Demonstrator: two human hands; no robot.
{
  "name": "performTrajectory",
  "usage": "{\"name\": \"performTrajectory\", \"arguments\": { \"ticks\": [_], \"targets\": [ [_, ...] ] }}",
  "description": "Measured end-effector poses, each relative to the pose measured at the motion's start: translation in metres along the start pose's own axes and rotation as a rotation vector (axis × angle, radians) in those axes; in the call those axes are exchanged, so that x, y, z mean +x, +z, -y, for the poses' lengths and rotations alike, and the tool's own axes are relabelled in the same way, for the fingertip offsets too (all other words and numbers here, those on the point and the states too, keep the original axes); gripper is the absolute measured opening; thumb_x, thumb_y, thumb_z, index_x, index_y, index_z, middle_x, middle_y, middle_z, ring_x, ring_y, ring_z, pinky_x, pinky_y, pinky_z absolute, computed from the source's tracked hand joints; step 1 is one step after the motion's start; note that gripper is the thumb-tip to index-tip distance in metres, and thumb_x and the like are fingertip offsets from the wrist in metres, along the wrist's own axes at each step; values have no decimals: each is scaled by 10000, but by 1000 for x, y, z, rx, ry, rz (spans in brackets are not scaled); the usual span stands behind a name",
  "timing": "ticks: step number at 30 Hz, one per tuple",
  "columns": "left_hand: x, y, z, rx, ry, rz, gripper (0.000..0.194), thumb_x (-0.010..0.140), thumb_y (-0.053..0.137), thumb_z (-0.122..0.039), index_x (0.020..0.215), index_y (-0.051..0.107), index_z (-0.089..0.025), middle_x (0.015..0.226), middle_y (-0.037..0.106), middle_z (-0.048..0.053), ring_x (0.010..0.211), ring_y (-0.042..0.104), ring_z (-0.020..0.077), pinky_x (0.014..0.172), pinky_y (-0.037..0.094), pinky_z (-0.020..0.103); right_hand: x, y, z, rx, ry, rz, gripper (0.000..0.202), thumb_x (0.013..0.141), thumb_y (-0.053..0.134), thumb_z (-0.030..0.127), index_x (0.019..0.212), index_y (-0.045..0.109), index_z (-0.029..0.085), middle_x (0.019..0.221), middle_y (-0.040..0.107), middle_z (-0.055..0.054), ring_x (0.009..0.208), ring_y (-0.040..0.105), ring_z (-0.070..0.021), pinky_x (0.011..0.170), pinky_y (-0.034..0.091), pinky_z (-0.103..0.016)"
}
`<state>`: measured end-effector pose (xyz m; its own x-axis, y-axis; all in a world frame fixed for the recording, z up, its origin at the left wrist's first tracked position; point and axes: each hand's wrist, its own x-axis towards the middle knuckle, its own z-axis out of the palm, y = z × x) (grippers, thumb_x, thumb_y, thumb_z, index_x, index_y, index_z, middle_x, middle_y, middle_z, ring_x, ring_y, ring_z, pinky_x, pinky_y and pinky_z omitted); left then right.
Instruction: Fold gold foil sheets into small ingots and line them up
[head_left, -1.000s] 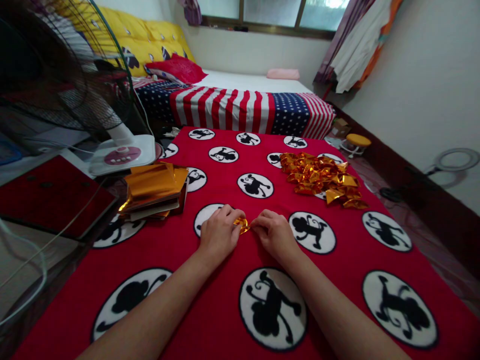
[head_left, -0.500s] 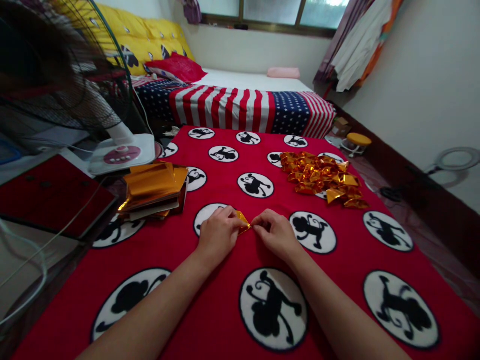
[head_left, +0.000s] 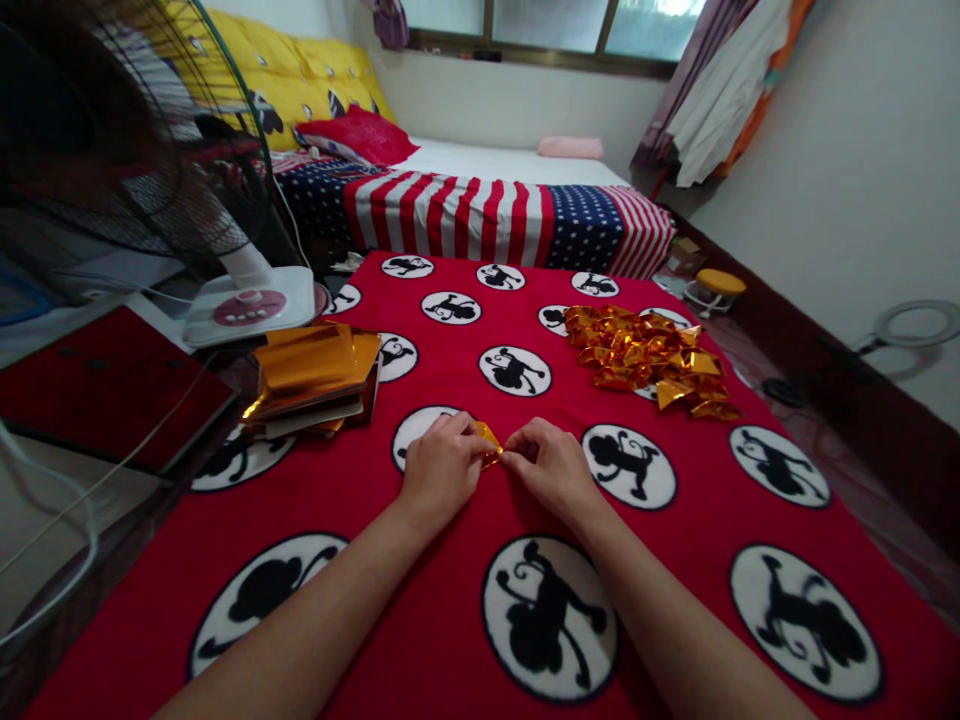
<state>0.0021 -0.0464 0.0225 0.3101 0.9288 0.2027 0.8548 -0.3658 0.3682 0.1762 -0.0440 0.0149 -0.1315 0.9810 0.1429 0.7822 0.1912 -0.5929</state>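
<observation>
Gold foil tip turned toward my right grip

The gold foil piece [head_left: 489,438] lies low over the red cloth [head_left: 480,530], between my two hands and near the middle of the view. Its pointed end aims at my right side, tilting slightly toward me; the long axis seems to run roughly left to right, though the far end is hidden under my fingers, so I cannot tell its full length. My left grip [head_left: 442,460] pinches the body of it, and my right grip [head_left: 547,460] has thumb and finger closed on the tip.

What shows is small, shiny and orange-gold, with bright highlights and a tapering, folded shape.

To the left sits an uneven stack of flat gold sheets [head_left: 319,362], near the white fan base [head_left: 251,305] and a dark red panel [head_left: 105,375]. Ahead and to the right is a loose pile of folded gold pieces [head_left: 645,355]. My own left fingers are what block the foil; beyond the cloth stands a bed [head_left: 465,215] with a striped, starred cover.
</observation>
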Motion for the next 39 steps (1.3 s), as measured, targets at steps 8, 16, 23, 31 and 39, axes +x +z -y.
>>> {"name": "performTrajectory", "arguments": {
  "ticks": [8, 16, 23, 31, 39],
  "targets": [
    [0, 2, 1, -4, 7, -18, 204, 856, 600, -222, 893, 761, -341, 935, 633, 8, 907, 565, 175, 677, 422, 281, -1, 1, 0, -23, 1, -12, 38, 771, 706, 251, 755, 693, 219, 766, 650, 4, 692, 578, -134, 623, 375, -248],
    [1, 1, 1, -9, 0, 2, 200, 861, 594, -237, 910, 764, -329, 937, 637, 21, 914, 565, 183, 684, 424, 283, 4, -5, 12, -85, 124, 40, 63, 731, 713, 294, 718, 704, 233, 772, 693, 0, 662, 602, -145, 594, 364, -256],
    [0, 2, 1, -28, -5, -10, 209, 851, 600, -212, 896, 765, -333, 946, 633, 20, 917, 561, 183, 701, 431, 280, 4, -5, 14, -127, 115, 33, 81, 718, 736, 314, 713, 704, 240, 771, 697, 0, 668, 612, -152, 588, 354, -260],
    [0, 2, 2, -38, -9, -9, 226, 855, 591, -202, 902, 764, -340, 943, 629, 18, 915, 560, 181, 711, 434, 282, 6, -3, 10, -89, 127, 45, 20, 747, 708, 247, 733, 699, 236, 769, 703, 4, 686, 620, -149, 606, 362, -254],
    [0, 2, 1, -35, -12, -9, 214, 858, 595, -212, 904, 764, -334, 939, 627, 22, 915, 559, 181, 724, 436, 282, 5, -5, 8, -79, 88, 61, 77, 787, 648, 192, 771, 712, 233, 801, 700, -6, 725, 627, -152, 634, 376, -257]
  ]
}}
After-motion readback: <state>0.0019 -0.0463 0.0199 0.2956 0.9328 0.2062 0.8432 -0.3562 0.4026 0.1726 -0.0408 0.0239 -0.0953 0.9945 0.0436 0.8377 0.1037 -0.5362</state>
